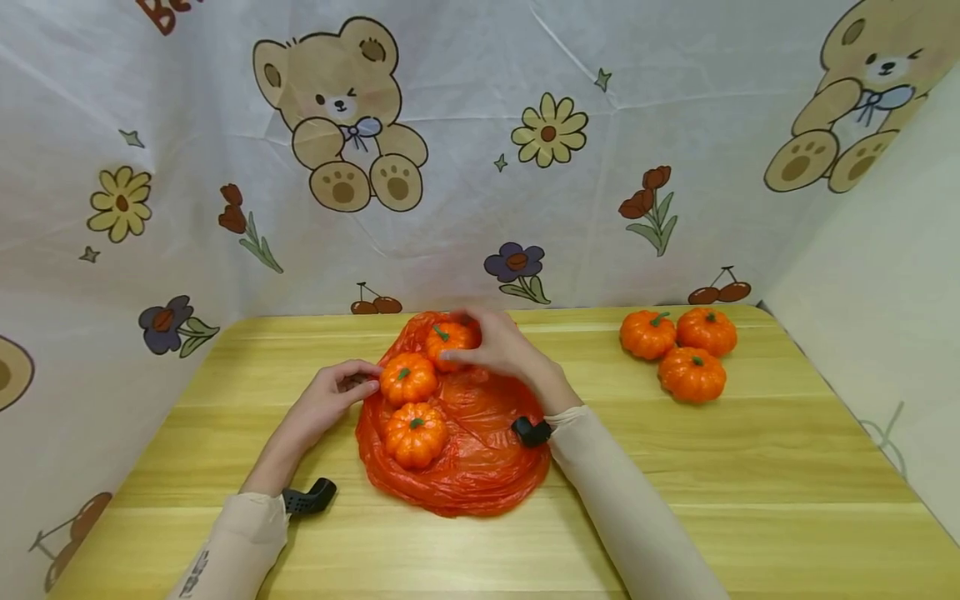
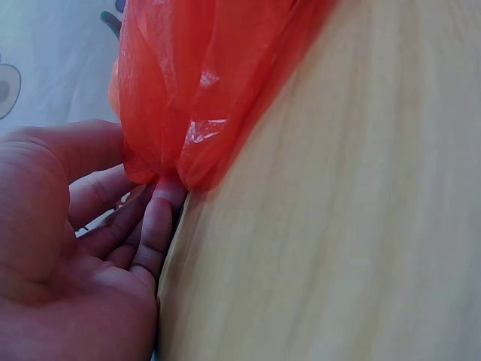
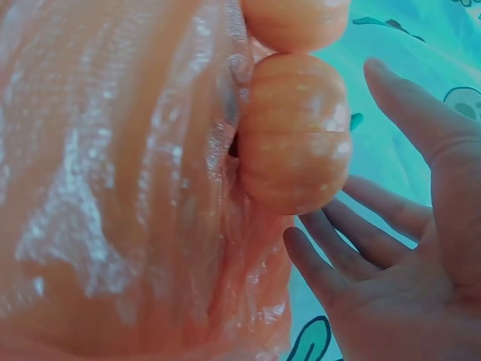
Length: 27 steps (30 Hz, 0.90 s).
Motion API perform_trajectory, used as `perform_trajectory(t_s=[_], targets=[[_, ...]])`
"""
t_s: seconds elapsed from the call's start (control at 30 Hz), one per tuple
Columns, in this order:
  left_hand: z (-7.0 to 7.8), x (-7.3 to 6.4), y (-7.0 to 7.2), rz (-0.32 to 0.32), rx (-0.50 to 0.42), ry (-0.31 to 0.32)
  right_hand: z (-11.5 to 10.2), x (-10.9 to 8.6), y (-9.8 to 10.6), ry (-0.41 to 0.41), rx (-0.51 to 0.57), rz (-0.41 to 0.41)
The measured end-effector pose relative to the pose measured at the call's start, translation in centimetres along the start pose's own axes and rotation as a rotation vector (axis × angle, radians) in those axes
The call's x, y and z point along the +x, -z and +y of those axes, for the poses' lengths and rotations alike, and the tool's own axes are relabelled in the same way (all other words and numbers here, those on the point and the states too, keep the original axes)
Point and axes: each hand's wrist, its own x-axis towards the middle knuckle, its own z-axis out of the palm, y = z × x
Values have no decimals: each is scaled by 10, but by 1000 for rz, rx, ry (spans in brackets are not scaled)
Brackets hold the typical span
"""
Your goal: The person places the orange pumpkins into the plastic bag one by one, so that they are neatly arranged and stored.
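Note:
A crumpled red plastic bag (image 1: 487,425) lies spread on the table. Three small orange pumpkins with green stems sit on it: a front one (image 1: 416,435), a middle one (image 1: 408,379) and a back one (image 1: 450,344). At the bag's left edge, beside the middle pumpkin, my left hand (image 1: 333,396) touches the plastic with loosely bent fingers; the film partly covers its fingertips (image 2: 169,188). Around the back pumpkin is my right hand (image 1: 495,346), thumb in front and fingers behind. The right wrist view has that thumb (image 3: 406,98) apart from the pumpkin (image 3: 297,135), with the fingers right at its side.
Three more orange pumpkins stand clustered at the table's back right: one on the left (image 1: 647,335), one on the right (image 1: 707,332) and one in front (image 1: 692,374). A patterned cloth (image 1: 465,167) hangs behind the wooden table (image 1: 750,483).

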Motion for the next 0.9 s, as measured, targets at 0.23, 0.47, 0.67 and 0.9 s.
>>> perform_trajectory(t_s=[0.23,0.47,0.67,0.9], targets=[[1,-3,-1,-5,-12,0,-3,-4,7,2,-14,42],[2,-3,-1,3,-1,1,-3,-13,18,-17,32,68],[3,-2,-1,-4,5,-5,2,-27,37,-45,64,120],[3,-2,-1,2,9,-9,12,-48,62,-57,44,158]])
